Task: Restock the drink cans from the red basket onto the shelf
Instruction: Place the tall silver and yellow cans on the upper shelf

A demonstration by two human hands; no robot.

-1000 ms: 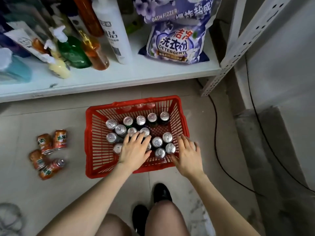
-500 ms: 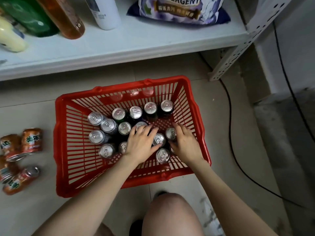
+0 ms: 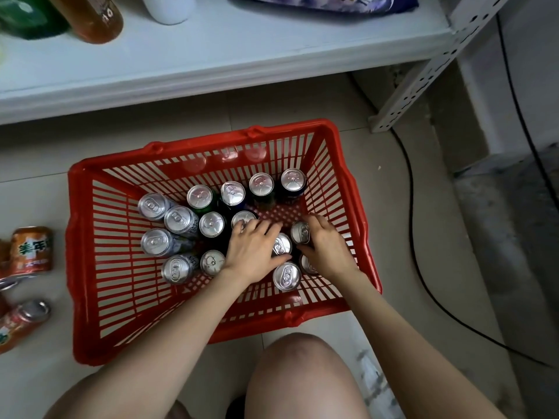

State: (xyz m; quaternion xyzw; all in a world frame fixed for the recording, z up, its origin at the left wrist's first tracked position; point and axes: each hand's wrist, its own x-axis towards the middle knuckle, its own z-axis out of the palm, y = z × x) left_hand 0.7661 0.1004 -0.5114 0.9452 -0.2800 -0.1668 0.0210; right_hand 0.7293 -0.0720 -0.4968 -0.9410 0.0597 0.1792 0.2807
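crouching over the red basket (image 3: 90, 353) with both hands down among the drink cans (image 3: 181, 220), which are all standing upright, long axis vertical, pull-tab tops pointing straight up at the camera. the right hand (image 3: 326, 252) is curling round the right-side can (image 3: 300, 232) near the basket's right edge, fingers on its far side and thumb on the near side, so the lift is looking like straight up. the left hand (image 3: 254, 249) is lying over the tops near the middle, fingers close together; can't tell if it's gripping anything underneath. the shelf (image 3: 242, 65) is sitting beyond the basket's far edge and higher, so i'm guessing each can is going up, then forward.
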